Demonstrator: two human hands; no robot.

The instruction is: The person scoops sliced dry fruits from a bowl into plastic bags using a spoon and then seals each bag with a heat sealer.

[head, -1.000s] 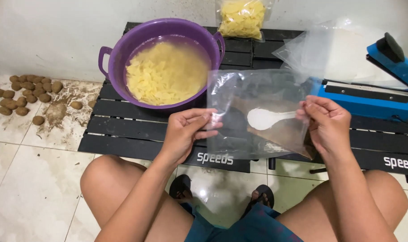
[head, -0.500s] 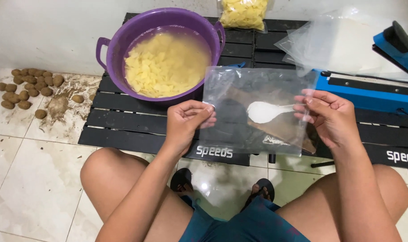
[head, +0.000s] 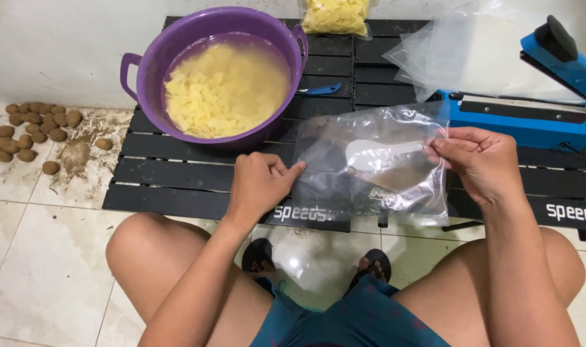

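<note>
Both hands pinch a clear, glossy, crinkled plastic bag [head: 370, 164] beside a smooth purple plastic basin [head: 177, 48].

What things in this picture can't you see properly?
Head view, the only one:
- White spoon: blurred behind the clear bag held by the left hand and right hand.
- Blue sealer: cut off by the right edge.
- Packed yellow bag: cut off by the top edge.
- Purple tub: its bottom is hidden by cloudy water and yellow pieces.

Purple basin [head: 145, 71], pale yellow slices [head: 225, 90], blue sealer [head: 531, 119], black slatted table [head: 177, 173].
</note>
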